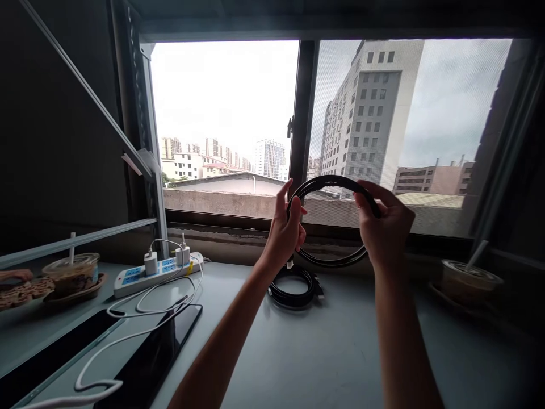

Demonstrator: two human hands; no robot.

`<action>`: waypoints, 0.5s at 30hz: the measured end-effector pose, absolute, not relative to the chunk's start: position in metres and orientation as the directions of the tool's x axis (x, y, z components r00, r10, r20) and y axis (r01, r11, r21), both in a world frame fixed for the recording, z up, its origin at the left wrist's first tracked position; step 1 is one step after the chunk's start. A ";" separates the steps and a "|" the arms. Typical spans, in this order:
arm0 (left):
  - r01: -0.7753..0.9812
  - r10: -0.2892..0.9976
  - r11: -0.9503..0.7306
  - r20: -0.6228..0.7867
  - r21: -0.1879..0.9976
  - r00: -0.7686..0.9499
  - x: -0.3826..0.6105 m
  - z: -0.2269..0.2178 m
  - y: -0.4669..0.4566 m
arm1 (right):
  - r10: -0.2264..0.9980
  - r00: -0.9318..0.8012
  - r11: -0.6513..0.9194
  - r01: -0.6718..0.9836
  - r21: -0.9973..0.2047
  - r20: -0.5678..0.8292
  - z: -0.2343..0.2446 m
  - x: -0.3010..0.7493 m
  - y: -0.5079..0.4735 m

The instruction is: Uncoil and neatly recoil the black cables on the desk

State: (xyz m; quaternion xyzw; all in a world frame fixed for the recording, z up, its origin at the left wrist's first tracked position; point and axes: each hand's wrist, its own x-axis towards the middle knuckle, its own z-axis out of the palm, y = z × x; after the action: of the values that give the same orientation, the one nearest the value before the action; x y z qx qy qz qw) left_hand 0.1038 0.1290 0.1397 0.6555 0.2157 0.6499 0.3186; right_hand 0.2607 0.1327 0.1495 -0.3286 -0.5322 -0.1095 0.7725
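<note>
Both my hands hold up a black cable (330, 180) wound into a loose ring, raised above the table in front of the window. My left hand (286, 224) grips the ring's left side, its index finger pointing up and its thumb against the coil. On the other side, my right hand (383, 224) pinches the upper right of the ring between thumb and fingers. A pale connector end hangs just under my left hand. Below the ring, a second coiled black cable (293, 289) lies flat on the table, with plugs showing at its right side.
A white power strip (159, 272) with plugged-in chargers and white cords (145, 335) occupies the left, beside two dark flat devices (157, 363). Drink cups stand at far left (72, 270) and far right (470, 281). A metal shelf frame (155, 142) rises at the left before the window.
</note>
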 end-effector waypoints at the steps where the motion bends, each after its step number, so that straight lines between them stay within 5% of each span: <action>1: -0.101 0.679 -0.726 0.732 0.680 0.048 0.105 0.139 0.128 | 0.191 0.426 0.757 0.509 -0.409 0.884 0.150 0.261 0.131; 6: -0.042 0.607 -0.794 0.795 0.607 0.010 0.108 0.136 0.125 | 0.221 0.440 0.754 0.488 -0.438 0.870 0.153 0.259 0.120; 15: -0.107 0.645 -0.752 0.759 0.651 0.083 0.095 0.149 0.108 | 0.210 0.308 0.775 0.527 -0.350 0.928 0.156 0.253 0.110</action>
State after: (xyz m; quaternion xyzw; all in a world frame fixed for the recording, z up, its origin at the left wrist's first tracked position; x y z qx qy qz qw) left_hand 0.0950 0.1084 0.1489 0.6761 0.1989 0.6472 0.2907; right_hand 0.2527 0.1102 0.1555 -0.3183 -0.5787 -0.1066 0.7433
